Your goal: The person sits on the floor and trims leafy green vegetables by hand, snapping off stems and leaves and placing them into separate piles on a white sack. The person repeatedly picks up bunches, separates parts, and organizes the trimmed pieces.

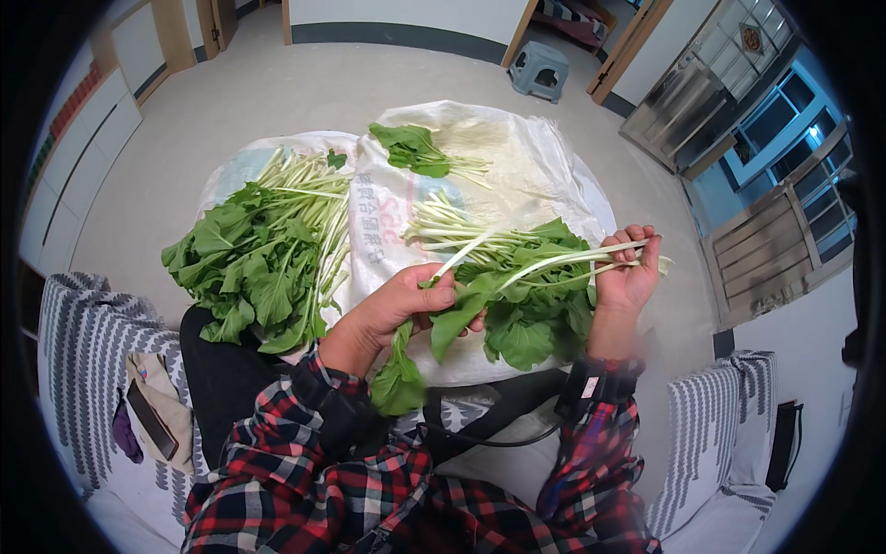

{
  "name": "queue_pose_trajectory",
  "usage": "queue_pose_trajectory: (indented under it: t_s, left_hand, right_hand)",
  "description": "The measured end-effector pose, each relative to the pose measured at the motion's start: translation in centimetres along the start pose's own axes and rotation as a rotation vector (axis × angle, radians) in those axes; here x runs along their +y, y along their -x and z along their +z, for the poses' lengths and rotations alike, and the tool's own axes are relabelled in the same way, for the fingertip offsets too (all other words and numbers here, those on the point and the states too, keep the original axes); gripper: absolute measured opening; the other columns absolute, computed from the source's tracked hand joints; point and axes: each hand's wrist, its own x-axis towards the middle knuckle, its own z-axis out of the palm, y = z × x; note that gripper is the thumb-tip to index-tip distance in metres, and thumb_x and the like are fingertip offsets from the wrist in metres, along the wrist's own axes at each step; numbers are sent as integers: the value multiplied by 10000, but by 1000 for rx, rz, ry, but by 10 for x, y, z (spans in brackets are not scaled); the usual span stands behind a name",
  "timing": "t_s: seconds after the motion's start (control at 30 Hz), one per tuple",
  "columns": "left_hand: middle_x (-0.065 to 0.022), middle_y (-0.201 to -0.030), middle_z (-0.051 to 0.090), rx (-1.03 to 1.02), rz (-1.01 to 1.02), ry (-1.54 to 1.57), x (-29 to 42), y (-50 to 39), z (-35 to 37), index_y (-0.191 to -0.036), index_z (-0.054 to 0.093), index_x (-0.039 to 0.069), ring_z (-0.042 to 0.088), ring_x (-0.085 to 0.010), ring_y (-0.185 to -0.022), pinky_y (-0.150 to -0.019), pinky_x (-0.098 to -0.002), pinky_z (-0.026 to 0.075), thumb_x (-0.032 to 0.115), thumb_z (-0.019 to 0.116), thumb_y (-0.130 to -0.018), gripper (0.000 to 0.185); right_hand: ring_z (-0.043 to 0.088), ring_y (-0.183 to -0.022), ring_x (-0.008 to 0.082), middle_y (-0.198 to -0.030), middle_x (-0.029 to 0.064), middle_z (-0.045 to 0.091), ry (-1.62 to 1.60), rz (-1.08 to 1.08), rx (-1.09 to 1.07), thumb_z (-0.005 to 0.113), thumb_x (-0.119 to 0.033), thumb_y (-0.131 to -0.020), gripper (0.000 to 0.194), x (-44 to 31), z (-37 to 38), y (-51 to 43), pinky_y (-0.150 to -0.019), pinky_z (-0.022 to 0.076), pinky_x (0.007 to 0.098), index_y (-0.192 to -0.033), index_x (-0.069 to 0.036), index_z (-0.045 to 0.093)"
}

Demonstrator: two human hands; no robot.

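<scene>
My left hand (408, 305) is closed around a leafy green stalk (471, 251); its pale stem points up and right, and a leaf droops below the palm. At the right, my right hand (628, 270) grips several long pale stems of leafy greens (567, 261), whose leaves reach toward my left hand. Beneath both hands lies a bunch of leafy greens (477, 232) on a white woven sack (498, 131). A larger heap of greens (256, 256) rests to the left, stems toward the top. A small bunch (415, 151) sits at the sack's far side.
The sack covers a round table, whose white edge (601, 190) shows at the right. A grey plastic stool (540, 71) stands on the floor beyond. Couch sections with patterned covers flank me, the left one (90, 325) holding a phone (151, 421) on cloth. A cable (498, 442) crosses my lap.
</scene>
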Motion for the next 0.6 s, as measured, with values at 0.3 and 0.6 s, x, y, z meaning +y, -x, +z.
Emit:
queue_pose_trajectory:
  t_s: [0.3,0.6]
  left_hand:
    - [-65,-866,546,215,76,-138,2,1,-6,-755,415,116,528,-88,-644,-457,-183,387,78,719,-671,318]
    - [-57,-1055,520,227,317,-288,11,8,-9,-727,408,119,469,-126,-936,-811,-264,411,37,733,-639,346]
  right_hand:
    - [322,-477,95,-637,1,417,-65,-40,-37,515,-286,-878,245,-2,-1,2,-461,277,237,-750,-77,503]
    - [307,-459,82,-610,-18,423,-79,-1,50,529,-269,-878,216,-2,-4,-2,-451,240,234,-759,-89,536]
